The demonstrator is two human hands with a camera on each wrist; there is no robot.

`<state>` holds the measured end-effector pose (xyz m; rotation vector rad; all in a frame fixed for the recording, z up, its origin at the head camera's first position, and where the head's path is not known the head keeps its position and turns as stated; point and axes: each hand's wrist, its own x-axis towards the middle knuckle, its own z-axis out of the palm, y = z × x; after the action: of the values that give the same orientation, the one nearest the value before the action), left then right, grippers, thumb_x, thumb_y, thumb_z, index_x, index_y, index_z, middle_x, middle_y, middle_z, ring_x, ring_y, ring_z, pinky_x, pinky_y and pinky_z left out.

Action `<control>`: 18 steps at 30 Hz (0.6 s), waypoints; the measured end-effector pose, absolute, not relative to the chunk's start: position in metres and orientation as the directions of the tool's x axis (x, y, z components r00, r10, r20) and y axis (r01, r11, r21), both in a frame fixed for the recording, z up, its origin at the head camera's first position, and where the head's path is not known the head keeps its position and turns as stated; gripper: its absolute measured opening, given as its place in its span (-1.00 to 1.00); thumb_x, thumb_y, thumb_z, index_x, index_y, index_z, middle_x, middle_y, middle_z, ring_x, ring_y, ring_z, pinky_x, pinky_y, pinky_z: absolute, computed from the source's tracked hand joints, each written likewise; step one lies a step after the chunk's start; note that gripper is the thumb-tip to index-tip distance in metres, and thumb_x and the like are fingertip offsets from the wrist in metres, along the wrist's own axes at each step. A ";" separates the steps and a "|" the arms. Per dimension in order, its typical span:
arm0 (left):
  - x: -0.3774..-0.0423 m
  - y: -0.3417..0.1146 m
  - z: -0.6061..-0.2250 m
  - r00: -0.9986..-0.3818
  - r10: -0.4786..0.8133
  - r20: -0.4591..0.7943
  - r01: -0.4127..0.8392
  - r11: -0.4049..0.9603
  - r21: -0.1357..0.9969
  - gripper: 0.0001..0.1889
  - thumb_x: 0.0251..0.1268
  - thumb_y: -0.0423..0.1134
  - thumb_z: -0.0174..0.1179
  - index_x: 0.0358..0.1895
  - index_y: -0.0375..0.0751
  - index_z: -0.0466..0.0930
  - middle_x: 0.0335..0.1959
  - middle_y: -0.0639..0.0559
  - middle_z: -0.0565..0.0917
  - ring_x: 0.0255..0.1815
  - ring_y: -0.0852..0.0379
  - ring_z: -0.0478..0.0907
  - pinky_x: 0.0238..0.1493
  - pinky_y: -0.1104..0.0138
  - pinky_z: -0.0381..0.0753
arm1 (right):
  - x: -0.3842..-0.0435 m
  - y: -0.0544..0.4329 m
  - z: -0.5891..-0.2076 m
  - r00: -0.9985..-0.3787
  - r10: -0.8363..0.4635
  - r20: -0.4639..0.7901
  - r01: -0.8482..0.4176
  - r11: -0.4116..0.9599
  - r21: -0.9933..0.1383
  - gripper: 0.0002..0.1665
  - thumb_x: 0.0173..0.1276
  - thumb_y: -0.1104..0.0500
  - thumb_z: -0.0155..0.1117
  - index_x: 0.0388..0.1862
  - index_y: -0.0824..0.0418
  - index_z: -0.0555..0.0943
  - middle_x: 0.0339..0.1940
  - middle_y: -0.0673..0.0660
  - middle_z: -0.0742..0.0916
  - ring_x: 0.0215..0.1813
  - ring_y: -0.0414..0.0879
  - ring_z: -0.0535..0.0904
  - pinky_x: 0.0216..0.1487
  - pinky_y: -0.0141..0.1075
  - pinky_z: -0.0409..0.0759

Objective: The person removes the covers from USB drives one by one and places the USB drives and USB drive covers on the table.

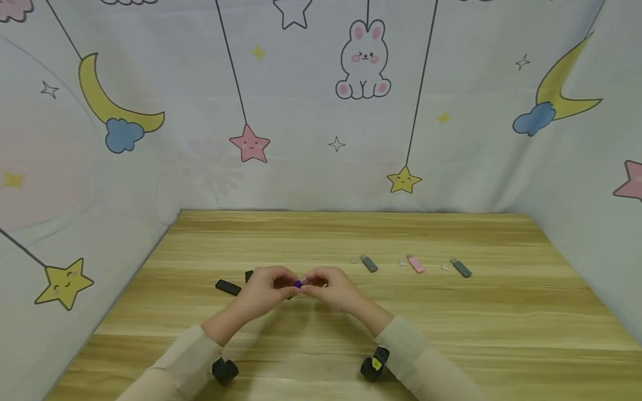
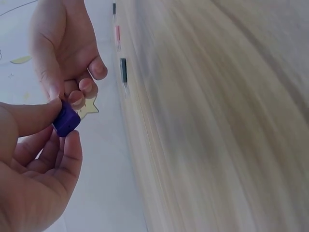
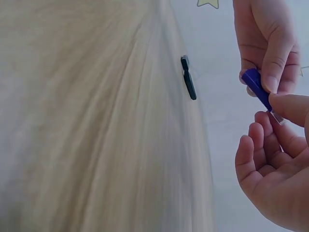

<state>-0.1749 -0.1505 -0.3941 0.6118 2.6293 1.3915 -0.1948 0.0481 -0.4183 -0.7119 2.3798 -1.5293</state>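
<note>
Above the middle of the table my two hands meet at a purple USB stick [image 1: 298, 284]. My left hand [image 1: 266, 291] pinches its purple body between thumb and fingers; in the left wrist view the blunt end of the stick [image 2: 66, 119] shows at those fingertips. From the other side, my right hand [image 1: 335, 288] holds the clear-capped end between thumb and index finger. The right wrist view shows this clear cap [image 3: 277, 117] partly covered by the right fingers, whose other fingers are loosely curled. Whether the cap is fully seated cannot be told.
On the right lie a grey USB stick [image 1: 369, 263], a pink USB stick [image 1: 416, 264] and another grey one [image 1: 461, 268], each with a small clear piece near its metal plug. Left of my hands is a black stick [image 1: 228, 287], with another black item [image 1: 249, 275] partly hidden.
</note>
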 end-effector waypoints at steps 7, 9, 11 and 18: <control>-0.172 -0.134 -0.396 -0.913 0.392 0.111 0.298 0.457 0.838 -0.89 0.23 -0.39 0.28 -0.20 -0.30 0.67 -0.32 -0.03 0.68 -0.35 0.16 0.60 -0.37 0.41 0.60 | -0.188 0.065 -0.421 -0.862 -0.498 0.093 -0.275 0.306 -0.911 -0.75 0.39 0.12 0.25 -0.11 0.28 0.66 -0.26 0.07 0.70 -0.25 -0.18 0.52 -0.25 -0.36 0.50; -0.170 -0.130 -0.397 -0.913 0.394 0.104 0.292 0.453 0.842 -0.89 0.23 -0.38 0.28 -0.20 -0.29 0.67 -0.32 -0.02 0.68 -0.35 0.16 0.60 -0.36 0.42 0.60 | -0.186 0.069 -0.422 -0.863 -0.496 0.092 -0.271 0.301 -0.914 -0.75 0.39 0.12 0.25 -0.12 0.29 0.66 -0.27 0.07 0.70 -0.25 -0.18 0.52 -0.25 -0.36 0.51; -0.169 -0.127 -0.398 -0.911 0.400 0.095 0.286 0.450 0.846 -0.89 0.24 -0.38 0.28 -0.19 -0.28 0.66 -0.32 -0.01 0.68 -0.34 0.17 0.61 -0.35 0.42 0.60 | -0.184 0.074 -0.422 -0.865 -0.495 0.088 -0.264 0.299 -0.917 -0.75 0.39 0.12 0.25 -0.13 0.29 0.66 -0.27 0.06 0.70 -0.25 -0.19 0.52 -0.25 -0.37 0.51; -0.165 -0.116 -0.400 -0.885 0.448 0.129 0.327 0.399 0.856 -0.91 0.21 -0.44 0.28 -0.23 -0.34 0.67 -0.33 -0.06 0.70 -0.32 0.12 0.63 -0.32 0.44 0.62 | -0.177 0.087 -0.423 -0.864 -0.494 0.098 -0.255 0.261 -0.931 -0.77 0.39 0.18 0.24 -0.15 0.35 0.65 -0.27 0.14 0.70 -0.23 -0.17 0.54 -0.23 -0.37 0.52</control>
<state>-0.1648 -0.1156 -0.3998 0.7030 2.5245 1.5016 -0.1769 0.0866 -0.4232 -0.7000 2.3172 -1.6469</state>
